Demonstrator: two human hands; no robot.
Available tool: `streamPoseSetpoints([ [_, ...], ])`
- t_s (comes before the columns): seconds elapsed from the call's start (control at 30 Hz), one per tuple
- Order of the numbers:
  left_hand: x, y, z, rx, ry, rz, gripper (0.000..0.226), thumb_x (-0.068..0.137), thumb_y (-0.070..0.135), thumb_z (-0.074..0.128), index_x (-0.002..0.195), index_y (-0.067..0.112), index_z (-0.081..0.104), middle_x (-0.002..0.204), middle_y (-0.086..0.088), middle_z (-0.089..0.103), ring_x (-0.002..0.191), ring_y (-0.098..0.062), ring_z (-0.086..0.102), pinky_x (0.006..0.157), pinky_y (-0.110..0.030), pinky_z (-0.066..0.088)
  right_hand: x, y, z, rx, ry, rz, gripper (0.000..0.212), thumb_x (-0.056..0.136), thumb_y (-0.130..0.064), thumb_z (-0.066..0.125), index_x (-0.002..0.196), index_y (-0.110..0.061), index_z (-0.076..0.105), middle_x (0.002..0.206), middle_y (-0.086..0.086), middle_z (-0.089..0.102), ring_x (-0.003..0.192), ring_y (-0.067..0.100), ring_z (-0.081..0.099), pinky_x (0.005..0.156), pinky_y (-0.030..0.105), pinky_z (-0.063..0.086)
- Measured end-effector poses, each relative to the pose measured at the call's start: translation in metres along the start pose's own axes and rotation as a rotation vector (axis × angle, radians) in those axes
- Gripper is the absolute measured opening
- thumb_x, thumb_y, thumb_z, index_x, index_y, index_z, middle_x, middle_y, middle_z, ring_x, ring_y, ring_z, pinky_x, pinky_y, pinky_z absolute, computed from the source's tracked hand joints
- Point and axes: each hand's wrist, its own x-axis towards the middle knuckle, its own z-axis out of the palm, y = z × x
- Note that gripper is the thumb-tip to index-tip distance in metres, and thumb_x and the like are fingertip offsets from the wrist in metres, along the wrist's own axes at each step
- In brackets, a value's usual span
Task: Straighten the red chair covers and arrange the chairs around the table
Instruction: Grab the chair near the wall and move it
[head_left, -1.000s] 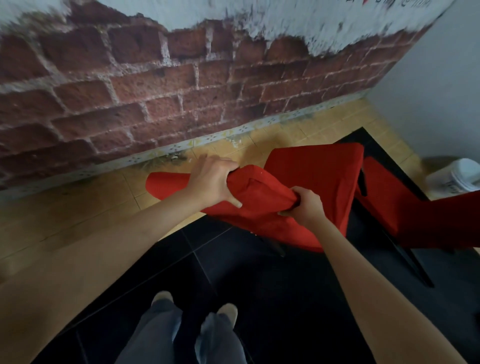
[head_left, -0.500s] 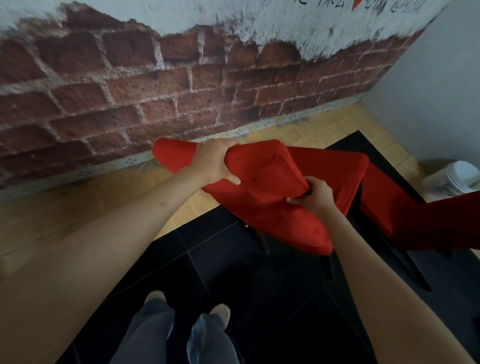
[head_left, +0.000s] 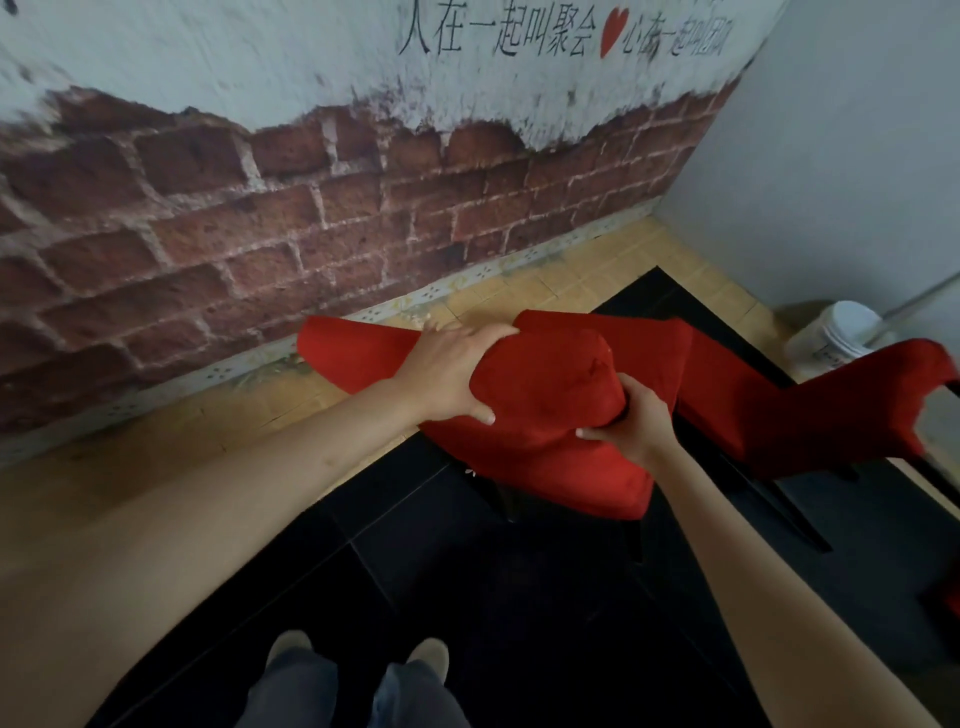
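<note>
A chair with a red cover (head_left: 550, 441) stands in front of me on the black floor, its dark legs partly hidden under the cloth. My left hand (head_left: 452, 369) grips the bunched red cloth at the top left of the chair back. My right hand (head_left: 634, 421) pinches a fold of the same cover on the right side. A loose flap of the cover (head_left: 353, 353) sticks out to the left. A second red-covered chair (head_left: 810, 415) stands just to the right, touching or overlapping the first.
A brick-pattern wall (head_left: 260, 234) runs close behind the chairs, meeting a grey wall (head_left: 857, 156) at the right corner. A white bucket (head_left: 836, 338) sits in that corner. Yellow tiles (head_left: 182, 441) border the black floor (head_left: 519, 597). My feet (head_left: 358, 654) are below.
The red cover and both hands have come closer together and higher in view; the cloth is bunched tighter between my hands. The camera has tilted up, showing more wall.
</note>
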Motion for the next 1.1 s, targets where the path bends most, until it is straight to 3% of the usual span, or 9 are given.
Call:
streamPoseSetpoints([
  [0.1,0.007,0.001,-0.003,0.038,-0.095,-0.030,0.118,0.051,0.050,0.088,0.146,0.032,0.019,0.140,0.001,0.048,0.129,-0.024,0.041,0.110,-0.047,0.020,-0.009,0.014,-0.012,0.003,0.020,0.033,0.075,0.054,-0.021,0.093,0.120,-0.016,0.059,0.107,-0.010,0.059,0.112,0.023,0.057,0.088,0.024,0.035],
  [0.23,0.022,0.018,-0.001,0.071,-0.144,-0.080,0.096,0.051,0.055,0.086,0.134,0.029,0.044,0.126,0.005,0.058,0.121,-0.023,0.050,0.110,-0.056,0.021,-0.018,0.026,-0.025,0.014,0.015,0.039,0.083,0.051,-0.026,0.094,0.124,-0.019,0.056,0.108,-0.015,0.056,0.115,0.021,0.056,0.092,0.025,0.035],
  [0.4,0.030,0.047,0.006,0.155,-0.102,-0.019,0.093,0.051,0.062,0.083,0.131,0.029,0.050,0.116,0.007,0.066,0.114,-0.020,0.057,0.110,-0.058,0.020,-0.034,0.034,-0.047,0.051,0.023,0.028,0.101,0.047,-0.025,0.095,0.136,-0.021,0.046,0.117,-0.015,0.055,0.122,0.021,0.053,0.096,0.024,0.034],
  [0.5,0.034,0.061,0.012,0.188,-0.081,0.073,0.104,0.050,0.066,0.080,0.139,0.034,0.038,0.125,0.007,0.060,0.118,-0.019,0.054,0.109,-0.055,0.023,-0.047,0.034,-0.062,0.102,0.008,0.031,0.120,0.045,-0.024,0.095,0.147,-0.027,0.031,0.135,-0.006,0.053,0.127,0.013,0.045,0.103,0.028,0.034],
  [0.6,0.032,0.051,0.014,0.156,-0.162,0.115,0.125,0.045,0.066,0.082,0.145,0.037,0.013,0.145,0.001,0.040,0.132,-0.023,0.040,0.110,-0.055,0.024,-0.063,0.033,-0.074,0.172,0.041,0.045,0.133,0.042,-0.026,0.096,0.150,-0.038,0.019,0.132,-0.023,0.045,0.123,0.002,0.035,0.105,0.024,0.029],
  [0.67,0.027,0.034,0.012,0.168,-0.215,0.079,0.128,0.044,0.063,0.084,0.146,0.036,0.011,0.146,-0.001,0.038,0.134,-0.024,0.037,0.111,-0.055,0.025,-0.071,0.033,-0.081,0.226,0.093,0.059,0.135,0.041,-0.024,0.097,0.150,-0.040,0.017,0.123,-0.035,0.038,0.123,-0.002,0.032,0.105,0.021,0.025],
  [0.73,0.023,0.021,0.012,0.147,-0.207,0.036,0.121,0.046,0.061,0.084,0.145,0.034,0.021,0.142,0.001,0.044,0.131,-0.023,0.040,0.111,-0.051,0.025,-0.078,0.032,-0.089,0.245,0.134,0.066,0.135,0.042,-0.022,0.096,0.150,-0.038,0.018,0.122,-0.036,0.035,0.122,-0.004,0.030,0.104,0.019,0.023],
  [0.93,0.040,0.042,0.017,0.144,-0.167,0.102,0.087,0.050,0.062,0.082,0.126,0.032,0.051,0.118,0.010,0.061,0.112,-0.016,0.056,0.103,-0.053,0.037,-0.094,0.037,-0.109,0.195,0.243,0.067,0.131,0.046,-0.018,0.095,0.152,-0.030,0.019,0.148,-0.013,0.029,0.128,0.002,0.027,0.105,0.023,0.024],
  [1.1,0.064,0.064,0.011,0.179,-0.160,0.203,0.068,0.053,0.058,0.084,0.111,0.032,0.059,0.098,0.014,0.063,0.099,-0.015,0.061,0.091,-0.042,0.047,-0.111,0.048,-0.111,0.229,0.333,0.126,0.117,0.046,-0.012,0.095,0.145,-0.031,0.036,0.135,-0.016,0.039,0.125,0.003,0.035,0.104,0.021,0.029],
])
